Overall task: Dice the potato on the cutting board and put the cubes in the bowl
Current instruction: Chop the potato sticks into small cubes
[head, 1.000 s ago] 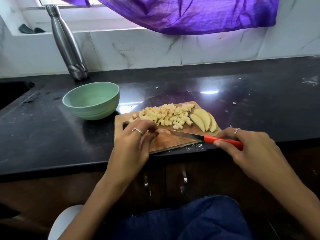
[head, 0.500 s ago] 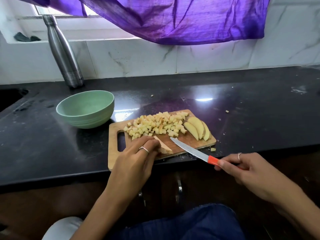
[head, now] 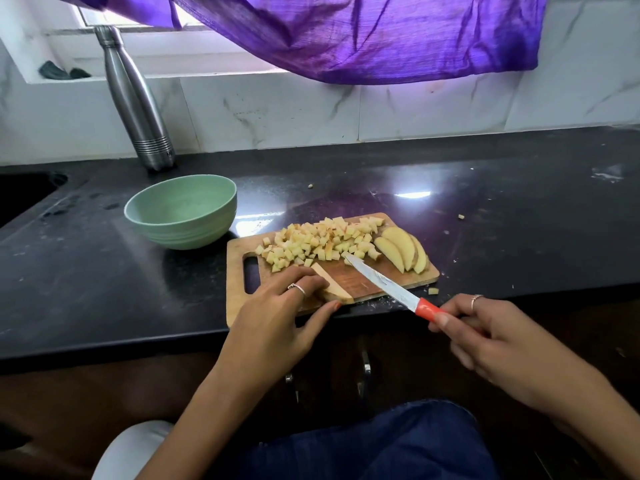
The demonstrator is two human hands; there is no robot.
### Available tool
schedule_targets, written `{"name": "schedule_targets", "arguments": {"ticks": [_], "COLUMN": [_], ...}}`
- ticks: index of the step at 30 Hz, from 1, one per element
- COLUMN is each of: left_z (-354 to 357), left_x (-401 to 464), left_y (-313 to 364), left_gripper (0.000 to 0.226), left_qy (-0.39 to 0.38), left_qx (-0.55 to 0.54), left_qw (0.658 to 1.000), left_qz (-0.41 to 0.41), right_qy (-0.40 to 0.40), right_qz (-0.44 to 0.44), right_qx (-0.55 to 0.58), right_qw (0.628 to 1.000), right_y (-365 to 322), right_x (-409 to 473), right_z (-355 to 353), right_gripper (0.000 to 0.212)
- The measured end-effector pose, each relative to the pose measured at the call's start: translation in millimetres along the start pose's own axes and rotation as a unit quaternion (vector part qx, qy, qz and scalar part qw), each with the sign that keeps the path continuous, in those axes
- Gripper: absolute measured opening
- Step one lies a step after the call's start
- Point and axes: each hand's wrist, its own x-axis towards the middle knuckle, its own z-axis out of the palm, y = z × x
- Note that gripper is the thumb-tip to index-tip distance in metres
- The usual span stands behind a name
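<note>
While my left hand (head: 277, 317) rests on the near edge of the cutting board (head: 349, 282), its fingers (head: 304, 284) lie curled over a potato slice (head: 329, 284) and press it flat to the wood, thumb stretched along the board's front edge. My right hand (head: 485, 337) grips the knife (head: 388, 285) by its red handle, fingers wrapped round it, forefinger on top; the blade slants up and left over the board, its tip just beside the heap of potato cubes (head: 322, 242). The cubes sit along the far half of the board, from above the handle slot to the right. Just right of them lie three uncut potato wedges (head: 401, 249), overlapping, at the board's right end. The board rests on the black table (head: 104, 278), front edge flush with the table's edge. The green bowl (head: 181, 211) stands on the table just left of and behind the board, not touching it; I see no cubes inside. One stray cube (head: 433, 291) lies on the table off the board's right front corner. A steel bottle (head: 136, 98) stands behind the bowl against the wall, and a purple curtain (head: 381, 32) hangs above.
</note>
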Motion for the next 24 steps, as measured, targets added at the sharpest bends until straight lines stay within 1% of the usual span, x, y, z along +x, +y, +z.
{"name": "schedule_targets", "arguments": {"ticks": [3,5,6,7,10,12,15,24], "left_z": [0.0,0.8,1.1,1.4,3.1,3.8,3.7,3.3], "left_x": [2.3,3.5,3.6,4.0,5.9,8.4,10.1,9.1], "left_y": [1.9,1.9,1.9,2.2,4.0,5.2,5.8,4.5], "left_gripper": [0.039,0.037,0.035,0.033,0.033,0.033,0.033,0.032], "left_qy": [0.001,-0.002,-0.002,-0.001,-0.003,-0.003,-0.01,0.0], "left_qx": [-0.004,-0.009,-0.01,-0.01,-0.007,-0.007,-0.015,-0.036], "left_qw": [1.0,1.0,1.0,1.0,0.999,0.999,0.998,0.998], "left_qz": [-0.012,-0.019,-0.024,-0.029,-0.046,-0.053,-0.059,-0.061], "right_qy": [0.009,0.058,0.083,0.101,0.132,0.159,0.176,0.196], "right_qz": [-0.006,-0.026,-0.039,-0.052,-0.086,-0.116,-0.13,-0.135], "right_qx": [0.029,0.025,0.006,-0.021,-0.091,-0.13,-0.167,-0.196], "right_qw": [1.0,0.998,0.996,0.993,0.983,0.972,0.961,0.951], "right_y": [-6.0,-10.7,-13.9,-17.2,-23.2,-23.3,-20.5,-19.4], "right_x": [-2.5,-11.1,-15.5,-19.2,-26.0,-25.1,-24.0,-16.2], "right_z": [12.0,23.2,30.1,37.6,61.9,75.5,88.6,96.8], "right_gripper": [0.013,0.014,0.015,0.018,0.039,0.046,0.046,0.043]}}
